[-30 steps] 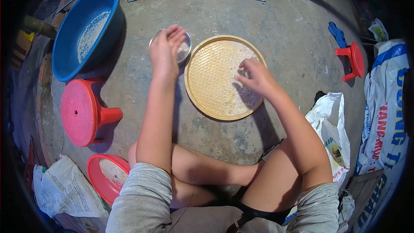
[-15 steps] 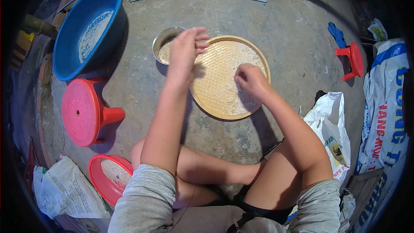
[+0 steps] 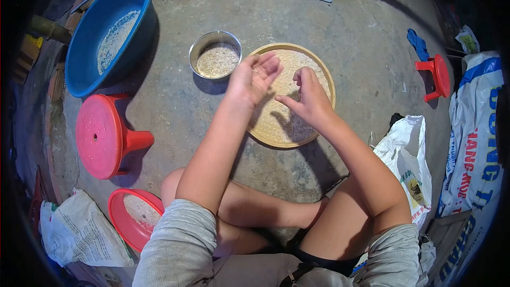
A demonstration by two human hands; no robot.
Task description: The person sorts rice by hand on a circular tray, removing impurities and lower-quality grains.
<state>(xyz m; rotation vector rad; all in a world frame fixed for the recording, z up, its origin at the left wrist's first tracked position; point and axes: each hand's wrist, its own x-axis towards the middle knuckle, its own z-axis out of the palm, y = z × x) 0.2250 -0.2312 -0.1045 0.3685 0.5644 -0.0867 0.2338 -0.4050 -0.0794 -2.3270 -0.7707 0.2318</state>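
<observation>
A round woven bamboo tray (image 3: 281, 144) lies on the floor in front of me, with pale grains (image 3: 313, 62) spread over it. Over its left part is my left hand (image 3: 253, 78), palm turned up, fingers loosely bent and apart, holding nothing that I can see. My right hand (image 3: 311, 98) hovers above the tray's right half, its thumb stretched away from the curled fingers and nothing visible between them. Just left of the tray stands a metal pot (image 3: 215, 34) partly filled with grain (image 3: 218, 61). My hands and their shadows hide part of the tray.
At left are a tilted blue basin (image 3: 74, 66) with grain, a red plastic stool (image 3: 98, 138), a red basin (image 3: 119, 218) and a white sack (image 3: 85, 234). To the right lie an open white sack (image 3: 406, 154), a small red stool (image 3: 439, 77) and large printed sacks (image 3: 470, 138).
My left hand has moved right, from beside the pot to over the tray, and turned palm up. My right hand has opened, its thumb now spread away from the fingers.
</observation>
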